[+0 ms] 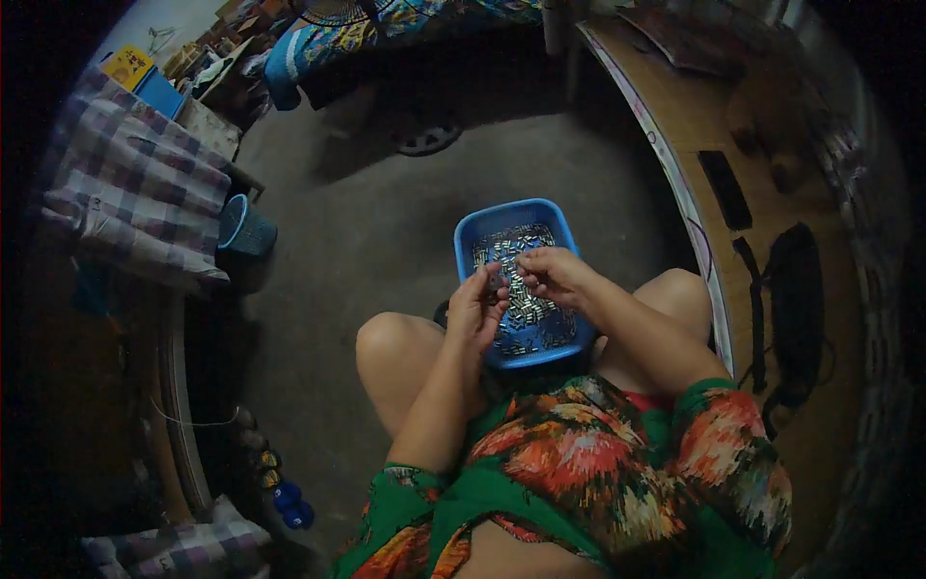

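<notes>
A blue plastic basin [467, 234] rests between my knees, holding several small silvery metal pieces [526, 309]. My left hand [477, 311] is raised over the basin's near left side, its fingertips pinched on a small metal piece [497, 281]. My right hand [552, 273] hovers over the middle of the basin, fingers curled and pinching toward the same small piece. The two hands nearly meet fingertip to fingertip. What exactly the right fingers grip is too small to tell apart.
A grey concrete floor [386, 232] lies ahead. A small blue mesh basket [243, 228] stands at the left beside a checked cloth [135, 188]. A wooden board [762, 289] with dark straps curves along the right. A patterned mattress [386, 24] lies at the back.
</notes>
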The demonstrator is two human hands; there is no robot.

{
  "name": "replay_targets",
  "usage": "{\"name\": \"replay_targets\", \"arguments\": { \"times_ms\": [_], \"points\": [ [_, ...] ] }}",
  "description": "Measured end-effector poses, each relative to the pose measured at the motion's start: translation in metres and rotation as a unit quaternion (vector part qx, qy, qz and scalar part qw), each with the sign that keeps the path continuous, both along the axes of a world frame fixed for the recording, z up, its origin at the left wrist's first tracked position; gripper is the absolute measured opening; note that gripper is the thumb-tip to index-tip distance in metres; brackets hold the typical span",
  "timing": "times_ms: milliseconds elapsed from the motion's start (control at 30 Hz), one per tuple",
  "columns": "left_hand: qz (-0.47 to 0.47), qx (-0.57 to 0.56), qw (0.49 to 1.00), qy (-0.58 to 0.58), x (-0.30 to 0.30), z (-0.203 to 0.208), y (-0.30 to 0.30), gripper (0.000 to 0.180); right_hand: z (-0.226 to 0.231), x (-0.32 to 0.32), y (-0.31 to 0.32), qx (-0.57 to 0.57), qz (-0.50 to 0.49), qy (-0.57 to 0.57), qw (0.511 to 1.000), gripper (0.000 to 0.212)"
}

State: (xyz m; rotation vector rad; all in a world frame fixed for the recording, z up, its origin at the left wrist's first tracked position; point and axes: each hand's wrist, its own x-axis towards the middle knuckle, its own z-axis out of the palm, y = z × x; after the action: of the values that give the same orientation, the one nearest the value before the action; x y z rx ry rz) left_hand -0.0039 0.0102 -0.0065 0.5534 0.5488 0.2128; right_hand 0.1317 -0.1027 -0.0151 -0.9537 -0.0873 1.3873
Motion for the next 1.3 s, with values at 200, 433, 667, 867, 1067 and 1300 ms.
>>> {"name": "replay_targets", "arguments": {
  "times_ms": [200, 433, 667, 867, 1067, 1300],
  "points": [
    [-0.035, -0.031, 0.998, -0.049, -0.003, -0.014, 0.006, 0.023, 0.018, -0.006, 0.002, -0.041, -0.027, -0.041, 0.998, 0.014],
    [0.028, -0.040, 0.999, 0.005, 0.000, -0.006, -0.002, 0.025, 0.019, -0.005, -0.001, -0.029, 0.008, -0.091, 0.995, 0.019],
    [0.038, -0.063, 0.997, 0.003, 0.002, -0.008, -0.002, 0.021, 0.018, -0.006, -0.001, -0.035, 0.019, -0.126, 0.991, 0.016],
    [0.013, -0.043, 0.999, -0.013, 0.001, -0.008, -0.006, 0.019, 0.029, -0.013, 0.002, -0.073, 0.012, -0.160, 0.984, 0.018],
    [-0.002, -0.034, 0.999, -0.020, 0.001, -0.008, -0.007, 0.020, 0.027, -0.011, 0.002, -0.075, 0.031, -0.189, 0.979, 0.017],
    [-0.004, -0.026, 0.999, -0.027, 0.000, -0.005, -0.008, 0.017, 0.032, -0.016, 0.002, -0.080, 0.034, -0.275, 0.957, 0.014]
  ]
}}
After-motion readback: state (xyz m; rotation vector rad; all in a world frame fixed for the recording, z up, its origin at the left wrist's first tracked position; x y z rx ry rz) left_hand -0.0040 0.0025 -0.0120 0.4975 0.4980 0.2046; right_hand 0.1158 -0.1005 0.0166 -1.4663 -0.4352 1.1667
